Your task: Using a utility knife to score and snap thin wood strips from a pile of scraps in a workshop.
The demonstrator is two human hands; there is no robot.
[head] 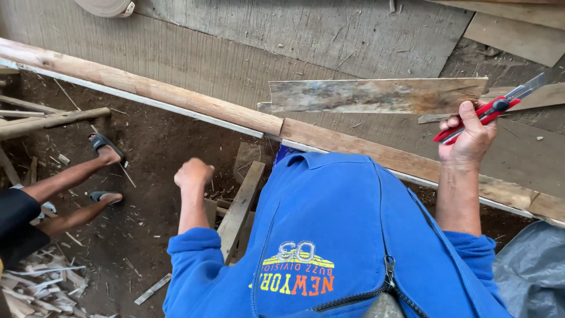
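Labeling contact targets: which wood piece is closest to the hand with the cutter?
The flat weathered board, its right end just left of the right hand holding the red cutter. The long pole runs lower, under the forearm.

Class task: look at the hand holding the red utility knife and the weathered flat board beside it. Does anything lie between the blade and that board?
Nothing visible does. The right hand grips the red utility knife, blade out, right at the end of the weathered board. The left hand is a closed fist, well away from both.
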